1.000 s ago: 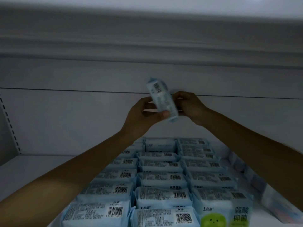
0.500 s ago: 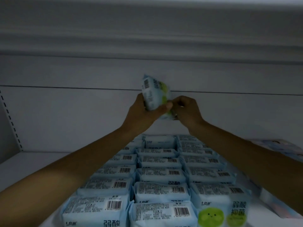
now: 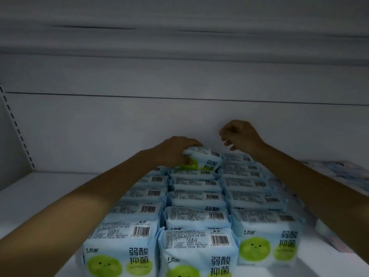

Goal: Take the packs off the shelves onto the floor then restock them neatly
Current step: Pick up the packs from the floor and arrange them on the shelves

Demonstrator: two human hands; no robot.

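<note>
**Restocking well along, one pack going in at the back**

Three rows of packs (image 3: 195,216) already fill the middle of the shelf (image 3: 40,196), barcodes up. The left hand (image 3: 173,150) grips a pack (image 3: 203,159) at the far end of the middle row, not yet settled. The right hand (image 3: 239,136) hovers above the right row, fingers curled, apparently holding nothing. Blurred goods (image 3: 339,172) at the right edge are hard to identify; the floor is out of view.

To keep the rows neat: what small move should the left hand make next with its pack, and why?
Probably push the pack down level, then let go: the left hand grips it at the middle row's back, tilted above its neighbours, while the right hand holds nothing.
</note>
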